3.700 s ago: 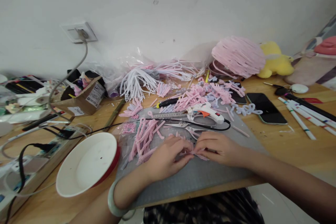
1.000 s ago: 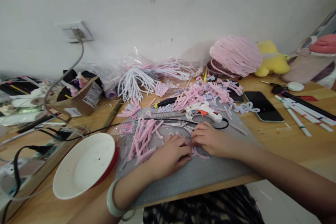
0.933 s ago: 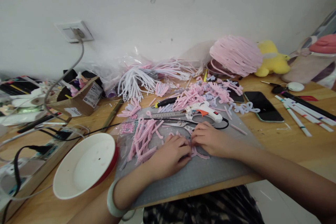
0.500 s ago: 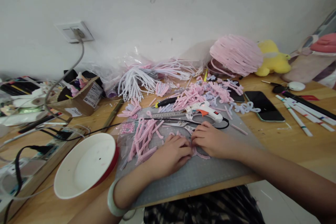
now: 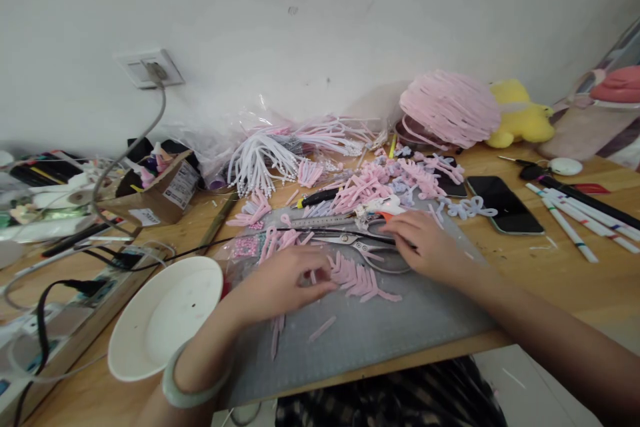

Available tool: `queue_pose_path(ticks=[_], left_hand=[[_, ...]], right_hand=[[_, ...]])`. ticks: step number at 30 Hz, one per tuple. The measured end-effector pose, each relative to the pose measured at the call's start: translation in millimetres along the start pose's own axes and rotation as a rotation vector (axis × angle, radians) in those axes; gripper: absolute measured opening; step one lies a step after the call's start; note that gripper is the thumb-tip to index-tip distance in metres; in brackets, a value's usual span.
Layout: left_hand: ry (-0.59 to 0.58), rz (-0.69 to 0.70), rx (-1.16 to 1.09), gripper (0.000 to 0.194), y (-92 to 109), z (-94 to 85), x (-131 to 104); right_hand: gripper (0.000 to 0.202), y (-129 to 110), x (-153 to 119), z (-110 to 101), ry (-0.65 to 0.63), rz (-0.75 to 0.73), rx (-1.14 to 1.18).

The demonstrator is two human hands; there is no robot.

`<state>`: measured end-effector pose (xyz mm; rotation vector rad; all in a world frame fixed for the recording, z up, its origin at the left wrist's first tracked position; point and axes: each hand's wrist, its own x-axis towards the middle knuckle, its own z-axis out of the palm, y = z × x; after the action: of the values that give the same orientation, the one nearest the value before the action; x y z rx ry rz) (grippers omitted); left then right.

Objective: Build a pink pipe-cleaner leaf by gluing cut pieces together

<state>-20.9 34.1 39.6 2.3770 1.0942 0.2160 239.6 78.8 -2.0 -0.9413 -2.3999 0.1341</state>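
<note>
My right hand [image 5: 425,243] is closed around the handle of a white glue gun [image 5: 383,205] with an orange trigger; the handle is mostly hidden under my fingers. To its left, my left hand [image 5: 287,280] hovers low over the mat, fingers curved and thumb apart. A short pink piece shows in the gap between them. Between my hands lies a leaf-like row of pink pipe cleaner pieces [image 5: 357,277]. A loose pink strip [image 5: 323,329] rests nearer the mat's front. Scissors [image 5: 345,239] and a steel ruler [image 5: 320,221] lie just behind the row.
A white bowl [image 5: 167,320] stands left of the grey cutting mat [image 5: 390,333]. A black cable [image 5: 200,251] crosses the mat's rear. Pink pipe cleaner bundles [image 5: 365,187] and white stems [image 5: 263,160] crowd the back. A phone [image 5: 505,205] and white marker pens [image 5: 565,223] lie at right.
My hands have moved apart, uncovering the pink row. The right hand went up and back onto the glue gun; the left shifted left and its fingers spread.
</note>
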Motion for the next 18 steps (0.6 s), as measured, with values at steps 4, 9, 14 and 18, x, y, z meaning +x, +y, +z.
queue_pose_path(ticks=[4,9,14,18], left_hand=[[-0.221,-0.056,0.190,0.022,2.1,5.6,-5.3],[-0.341,-0.068,0.299,0.014,10.7,26.0,-6.8],[-0.368,0.012,0.297,0.007,11.0,28.9,-8.4],[-0.244,0.074,0.214,0.006,11.8,24.8,-0.5]], right_hand=[[0.019,16.1,1.1,0.2,0.086,0.181,-0.204],[0.034,32.1,-2.8,8.2,-0.111,0.431,-0.183],[0.039,33.6,-3.7,12.1,-0.081,0.627,0.042],[0.039,32.1,1.6,6.2,0.131,0.732,0.535]])
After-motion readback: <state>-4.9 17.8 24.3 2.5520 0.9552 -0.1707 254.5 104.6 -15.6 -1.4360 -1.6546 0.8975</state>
